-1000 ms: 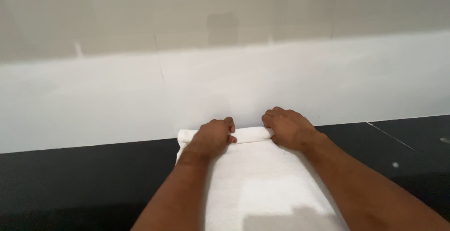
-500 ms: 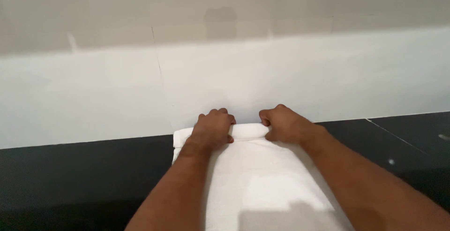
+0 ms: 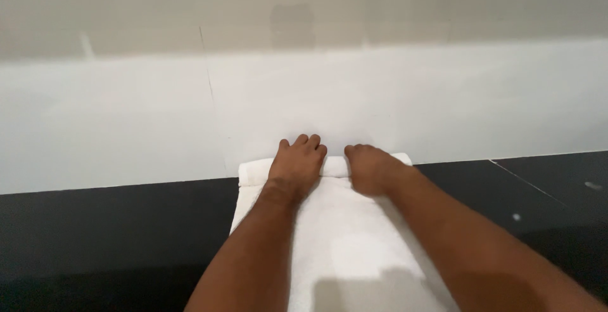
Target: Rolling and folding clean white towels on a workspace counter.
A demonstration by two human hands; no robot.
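A white towel lies flat on a dark countertop, running from the near edge toward the white wall. Its far end is rolled into a thick roll against the wall. My left hand lies on top of the roll, fingers stretched forward over it. Just to the right, my right hand presses on the same roll, fingers curled over its far side. Both forearms cross the flat part of the towel.
A white backsplash rises right behind the roll, with beige wall tiles above it. A thin seam crosses the dark countertop at the right, with a few small pale specks near it.
Both hands have moved forward and closer together on the roll, and the left fingers have stretched out. The roll now sits tighter against the wall and looks thicker.
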